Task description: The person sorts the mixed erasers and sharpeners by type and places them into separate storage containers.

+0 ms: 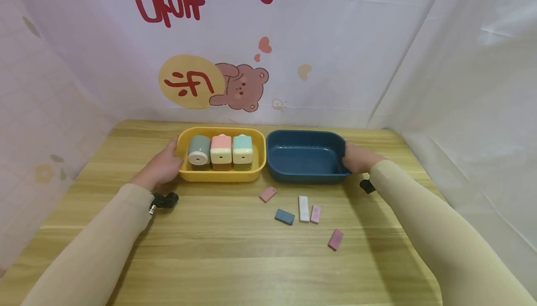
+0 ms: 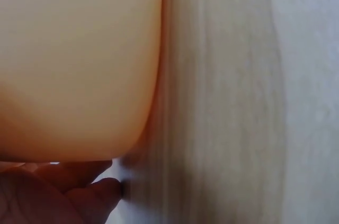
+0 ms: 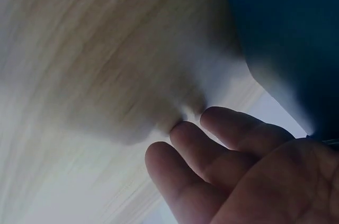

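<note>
My left hand (image 1: 163, 164) grips the left end of a yellow bin (image 1: 222, 176); the left wrist view shows its curled fingers (image 2: 98, 197) beside the bin's lower corner. Inside the bin sit three pencil sharpeners: one grey (image 1: 200, 146), one pink and cream (image 1: 221, 149), one teal and cream (image 1: 243, 149). Side by side with it on the right stands a dark blue bin (image 1: 308, 178) with a bare floor. My right hand (image 1: 360, 158) holds that bin's right end at the rim. Lower fingers (image 3: 204, 155) of this hand stretch loosely past the outer wall, near the tabletop.
In front of the bins lie several small eraser-like blocks: a salmon one (image 1: 267, 194), a blue-grey one (image 1: 285, 216), a white one (image 1: 304, 208), a light pink one (image 1: 315, 214) and a darker pink one (image 1: 335, 240). A printed cloth (image 1: 335, 31) hangs behind the wooden table (image 1: 235, 259).
</note>
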{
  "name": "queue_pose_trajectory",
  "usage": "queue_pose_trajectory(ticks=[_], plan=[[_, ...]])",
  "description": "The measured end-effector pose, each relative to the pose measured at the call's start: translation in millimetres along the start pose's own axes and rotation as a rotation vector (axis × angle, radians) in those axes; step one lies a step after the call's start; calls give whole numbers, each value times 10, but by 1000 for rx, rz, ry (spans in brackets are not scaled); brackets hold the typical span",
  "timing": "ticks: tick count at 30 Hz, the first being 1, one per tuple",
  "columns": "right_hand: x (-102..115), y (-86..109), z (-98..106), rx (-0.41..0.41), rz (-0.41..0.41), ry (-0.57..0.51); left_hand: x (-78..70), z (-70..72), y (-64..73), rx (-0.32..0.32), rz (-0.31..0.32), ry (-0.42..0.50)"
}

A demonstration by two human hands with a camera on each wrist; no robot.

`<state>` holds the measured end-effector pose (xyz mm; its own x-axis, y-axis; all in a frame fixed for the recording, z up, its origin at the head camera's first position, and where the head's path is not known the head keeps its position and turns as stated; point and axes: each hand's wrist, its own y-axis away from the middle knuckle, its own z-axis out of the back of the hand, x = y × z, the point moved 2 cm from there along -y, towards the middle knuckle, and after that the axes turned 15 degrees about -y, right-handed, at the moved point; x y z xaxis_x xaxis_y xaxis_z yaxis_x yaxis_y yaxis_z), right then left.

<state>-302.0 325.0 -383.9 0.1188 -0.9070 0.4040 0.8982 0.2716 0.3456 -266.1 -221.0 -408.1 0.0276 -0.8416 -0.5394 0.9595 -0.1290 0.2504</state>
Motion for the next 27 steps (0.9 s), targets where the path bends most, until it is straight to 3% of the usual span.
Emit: queue_pose_trajectory(ticks=[17, 27], plan=[[23, 13, 13, 8, -55, -2, -4, 6, 21, -29, 7, -47], [69, 24, 10, 6, -25, 1, 35, 13, 28, -61, 11, -95]])
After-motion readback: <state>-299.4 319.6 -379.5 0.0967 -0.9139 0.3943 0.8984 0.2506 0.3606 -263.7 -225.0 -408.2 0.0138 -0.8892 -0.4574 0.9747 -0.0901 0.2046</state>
